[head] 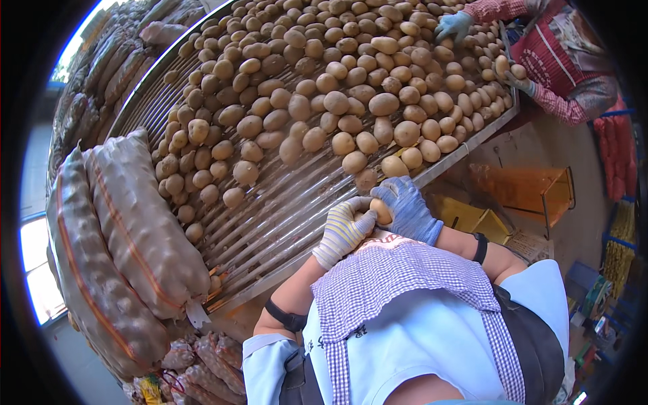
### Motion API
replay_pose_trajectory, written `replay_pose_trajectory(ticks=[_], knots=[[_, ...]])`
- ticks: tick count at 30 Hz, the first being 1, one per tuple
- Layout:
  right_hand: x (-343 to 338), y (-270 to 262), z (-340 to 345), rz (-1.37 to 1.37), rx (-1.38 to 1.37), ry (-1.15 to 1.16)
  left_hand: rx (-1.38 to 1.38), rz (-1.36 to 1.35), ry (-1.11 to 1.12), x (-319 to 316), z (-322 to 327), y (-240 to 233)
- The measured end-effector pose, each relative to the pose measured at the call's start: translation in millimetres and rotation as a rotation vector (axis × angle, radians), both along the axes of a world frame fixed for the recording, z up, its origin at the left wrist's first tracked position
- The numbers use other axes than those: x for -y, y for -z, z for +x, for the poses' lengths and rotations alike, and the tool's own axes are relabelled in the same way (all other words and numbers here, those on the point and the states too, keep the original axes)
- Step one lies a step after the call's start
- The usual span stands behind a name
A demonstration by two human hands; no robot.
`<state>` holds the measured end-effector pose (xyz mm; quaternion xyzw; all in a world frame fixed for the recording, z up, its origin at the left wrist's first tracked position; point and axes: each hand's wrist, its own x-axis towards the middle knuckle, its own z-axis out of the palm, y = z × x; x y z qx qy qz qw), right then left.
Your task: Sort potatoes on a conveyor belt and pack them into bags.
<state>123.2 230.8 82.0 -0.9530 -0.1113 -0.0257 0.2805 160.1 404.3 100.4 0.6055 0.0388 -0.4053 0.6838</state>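
My left hand (344, 228), in a striped yellow and grey work glove, holds one side of a potato (380, 211) near my chest. Against the potato's other side is my right hand (409, 210), in a blue glove; its fingertips are partly hidden, so whether it grips too is hard to tell. Both are at the near metal edge of a roller table (283, 230). Many loose potatoes (336, 103) lie over the rollers beyond my hands, some close to the blue glove.
Two full mesh sacks (147, 228) stand at the left, with smaller filled sacks (202, 367) below them. At the upper right a co-worker's gloved hands (455, 25) handle potatoes. Yellow (473, 217) and orange metal chutes (526, 190) are beyond the table's right edge.
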Motion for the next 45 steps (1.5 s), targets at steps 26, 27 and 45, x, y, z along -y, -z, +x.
replay_pose_trajectory(ticks=[26, 27, 45], knots=[[-1, 4, 1, 0.435, -0.292, 0.136, 0.889, 0.33, 0.047, -4, 4, 0], [0, 5, 0, 0.415, -0.338, 0.137, 0.889, 0.332, 0.054, -5, 4, 1], [-1, -2, 5, 0.413, -0.093, 0.02, 0.068, 0.081, -0.114, -1, -4, -14]])
